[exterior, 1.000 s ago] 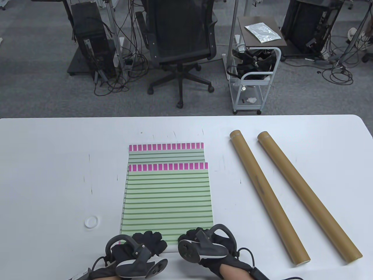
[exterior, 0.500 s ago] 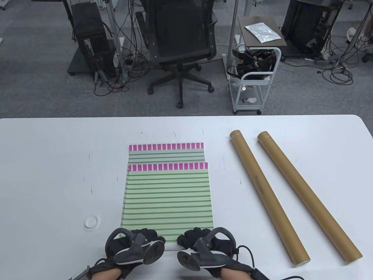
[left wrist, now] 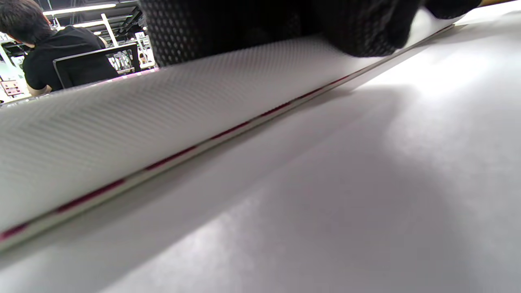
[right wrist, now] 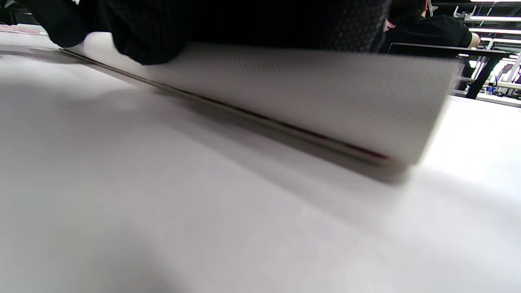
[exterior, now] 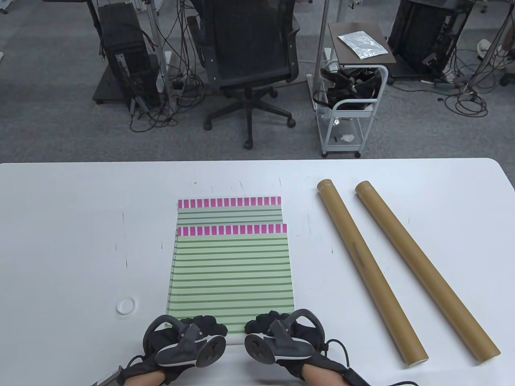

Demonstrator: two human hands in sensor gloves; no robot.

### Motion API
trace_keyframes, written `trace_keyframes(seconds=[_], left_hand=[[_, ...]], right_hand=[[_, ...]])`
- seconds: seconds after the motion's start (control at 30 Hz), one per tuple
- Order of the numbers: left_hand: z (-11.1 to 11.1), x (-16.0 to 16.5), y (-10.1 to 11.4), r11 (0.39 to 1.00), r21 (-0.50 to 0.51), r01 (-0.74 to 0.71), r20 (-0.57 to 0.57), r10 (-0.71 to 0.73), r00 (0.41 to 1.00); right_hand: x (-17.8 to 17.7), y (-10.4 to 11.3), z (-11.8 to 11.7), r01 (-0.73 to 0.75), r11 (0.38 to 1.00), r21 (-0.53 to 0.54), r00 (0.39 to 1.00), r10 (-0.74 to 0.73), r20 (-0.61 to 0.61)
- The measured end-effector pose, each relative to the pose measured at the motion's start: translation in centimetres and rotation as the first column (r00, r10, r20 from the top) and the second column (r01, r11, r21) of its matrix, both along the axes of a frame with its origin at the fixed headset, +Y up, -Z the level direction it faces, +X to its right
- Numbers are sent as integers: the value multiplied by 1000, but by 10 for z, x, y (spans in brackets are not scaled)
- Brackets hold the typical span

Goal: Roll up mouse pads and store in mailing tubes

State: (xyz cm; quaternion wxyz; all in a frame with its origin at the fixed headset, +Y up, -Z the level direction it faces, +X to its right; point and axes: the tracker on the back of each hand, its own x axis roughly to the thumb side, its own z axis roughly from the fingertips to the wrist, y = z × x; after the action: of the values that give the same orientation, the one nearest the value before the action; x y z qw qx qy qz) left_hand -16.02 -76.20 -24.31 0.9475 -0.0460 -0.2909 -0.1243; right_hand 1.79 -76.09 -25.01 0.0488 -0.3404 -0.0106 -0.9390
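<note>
Both hands, left (exterior: 189,337) and right (exterior: 277,335), hold the near edge of the top mouse pad (exterior: 231,277), fingers (left wrist: 366,28) curled over the lifted edge. It lies on a second pad (exterior: 229,211), left of the tubes (exterior: 370,269). Uneven rolling could skew the roll or drag the lower pad along.

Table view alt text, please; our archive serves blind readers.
Two black-gloved hands, left and right, hold the near edge of the top green-striped mouse pad, which lies on a second. Two brown cardboard mailing tubes lie to the right on the white table.
</note>
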Motion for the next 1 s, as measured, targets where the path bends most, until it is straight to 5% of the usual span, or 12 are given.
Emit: trace_keyframes(seconds=[0.2, 0.37, 0.7, 1.0], left_hand=[[-1, 1, -1, 1000, -10, -3, -26, 2, 1000], [-9, 0, -2, 998, -61, -22, -80, 17, 997], [-13, -6, 0, 995, -71, -65, -109, 57, 992], [-3, -2, 3, 999, -36, 3, -27, -4, 1000]], right_hand=[[5, 0, 1, 2, 1000, -21, 1000, -2, 4], [5, 10, 9, 8, 994, 113, 999, -3, -45], [6, -2, -3, 74, 996, -48, 997, -73, 27], [5, -1, -8, 72, 994, -81, 996, -68, 55]])
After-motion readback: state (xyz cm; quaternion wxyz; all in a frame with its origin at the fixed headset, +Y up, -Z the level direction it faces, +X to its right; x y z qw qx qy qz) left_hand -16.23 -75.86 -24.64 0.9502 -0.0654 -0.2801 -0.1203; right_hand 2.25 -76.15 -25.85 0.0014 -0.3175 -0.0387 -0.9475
